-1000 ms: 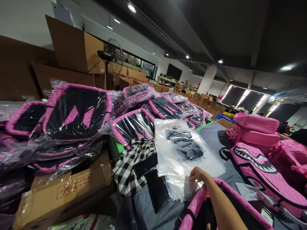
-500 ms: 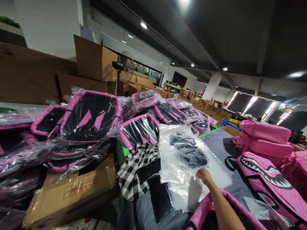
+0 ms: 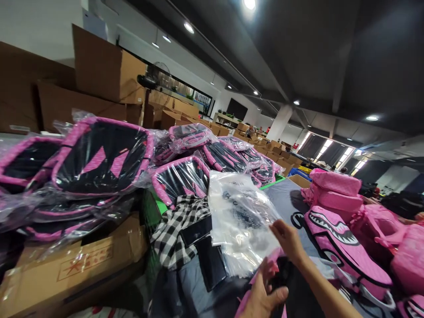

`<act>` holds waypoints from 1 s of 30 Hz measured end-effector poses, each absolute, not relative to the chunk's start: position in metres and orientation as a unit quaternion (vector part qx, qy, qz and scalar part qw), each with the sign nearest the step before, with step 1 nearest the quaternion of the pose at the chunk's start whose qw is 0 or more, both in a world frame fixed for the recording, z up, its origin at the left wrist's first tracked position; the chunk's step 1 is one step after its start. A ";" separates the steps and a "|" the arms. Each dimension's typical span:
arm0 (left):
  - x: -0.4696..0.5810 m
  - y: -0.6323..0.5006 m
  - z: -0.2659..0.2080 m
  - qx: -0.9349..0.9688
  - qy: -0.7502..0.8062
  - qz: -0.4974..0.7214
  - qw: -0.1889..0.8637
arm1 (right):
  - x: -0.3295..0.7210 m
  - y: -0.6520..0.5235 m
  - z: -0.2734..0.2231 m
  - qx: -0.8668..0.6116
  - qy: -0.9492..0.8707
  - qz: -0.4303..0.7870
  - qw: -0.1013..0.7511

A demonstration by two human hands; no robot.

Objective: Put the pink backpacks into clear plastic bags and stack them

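Observation:
A stack of clear plastic bags with dark print lies on the grey surface ahead of me. My right hand is closed, pinching the right edge of the top bag, whose sheet is rumpled and slightly raised. Lower down, my left hand is open, thumb apart from the fingers, over a pink and black backpack. Much of that backpack is hidden by my hands and arm. Left of the bags lie a dark flat phone-like object, another black flat object and a black-and-white checked cloth.
Bagged pink and black backpacks are heaped at the left and back. A taped carton stands at lower left. Pink backpacks with a toothed-mouth design lie at right. Open cartons and a fan are behind.
My left hand has come into view at the bottom. My right hand has taken hold of the top plastic bag's edge, and the sheet has crumpled. The view has shifted to the right.

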State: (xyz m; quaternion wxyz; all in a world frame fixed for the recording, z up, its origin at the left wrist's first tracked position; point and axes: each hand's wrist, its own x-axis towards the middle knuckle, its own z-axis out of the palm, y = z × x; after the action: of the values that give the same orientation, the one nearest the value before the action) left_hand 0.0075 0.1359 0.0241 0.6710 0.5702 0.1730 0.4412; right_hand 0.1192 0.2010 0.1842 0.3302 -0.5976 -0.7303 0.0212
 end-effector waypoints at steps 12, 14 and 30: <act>-0.085 0.079 0.061 0.001 0.397 0.498 0.771 | 0.082 0.102 0.132 -0.514 -0.795 0.257 0.192; -0.100 0.074 0.061 -0.007 0.404 0.470 0.785 | 0.085 0.089 0.119 -0.501 -0.817 0.227 0.174; -0.136 0.073 0.031 0.380 0.480 0.511 0.603 | 0.050 0.077 0.078 -0.591 -0.667 0.343 0.298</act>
State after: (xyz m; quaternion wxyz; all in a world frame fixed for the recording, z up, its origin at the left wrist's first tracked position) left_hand -0.1363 0.0733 0.0313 0.6032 0.3802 0.4803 0.5107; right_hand 0.0504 0.0773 0.0778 0.2978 -0.5911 -0.6666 0.3430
